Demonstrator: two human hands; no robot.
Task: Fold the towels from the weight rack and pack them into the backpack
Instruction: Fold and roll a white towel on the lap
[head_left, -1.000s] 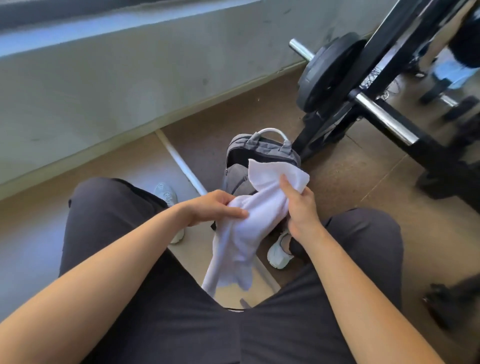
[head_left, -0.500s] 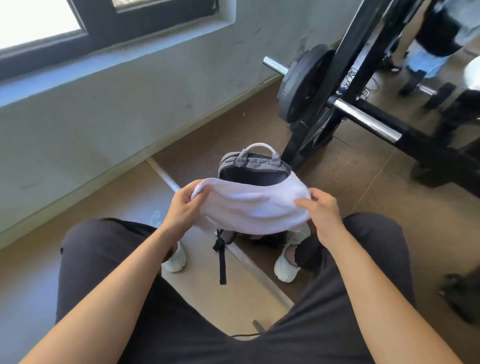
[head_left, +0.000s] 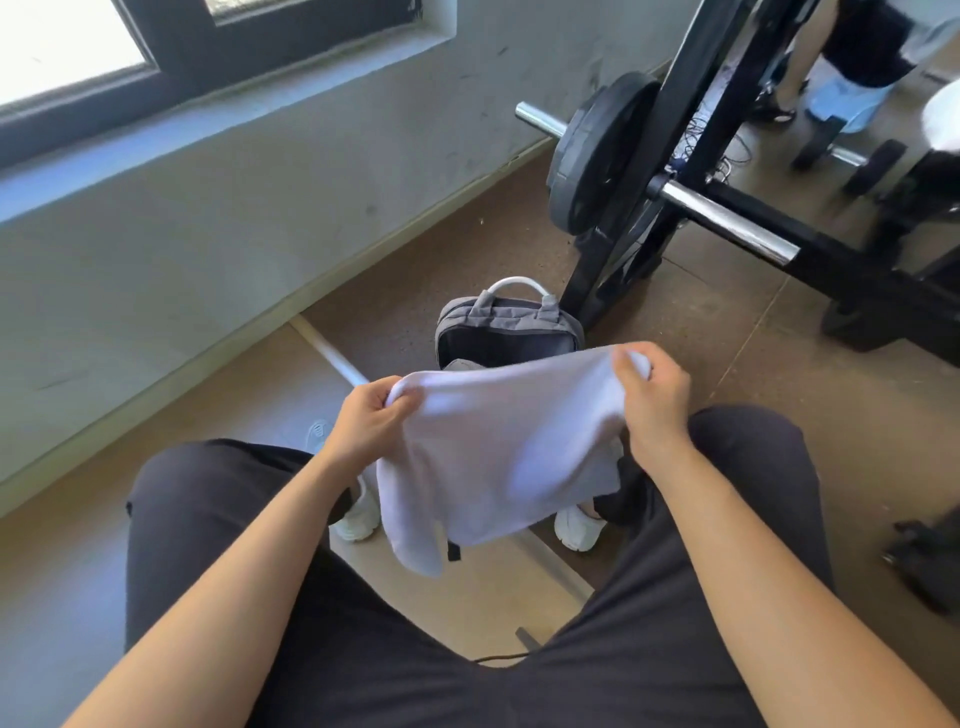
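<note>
A white towel (head_left: 498, 447) hangs spread between my two hands above my knees. My left hand (head_left: 366, 421) pinches its left top corner and my right hand (head_left: 652, 400) pinches its right top corner. The cloth sags down in front of the grey backpack (head_left: 506, 332), which stands open on the floor between my feet, its lower part hidden by the towel. The black weight rack (head_left: 675, 156) rises just behind and right of the backpack.
A weight plate (head_left: 592, 156) on a chrome bar (head_left: 727, 221) sits on the rack. A grey wall (head_left: 208, 218) with a window runs along the left. Another person's legs (head_left: 852, 52) stand at the top right. A dark object (head_left: 924, 561) lies on the floor, right.
My hands have moved apart and stretched the bunched towel out wide by its top corners; it now hangs lower in front of the backpack. The camera has tilted up.
</note>
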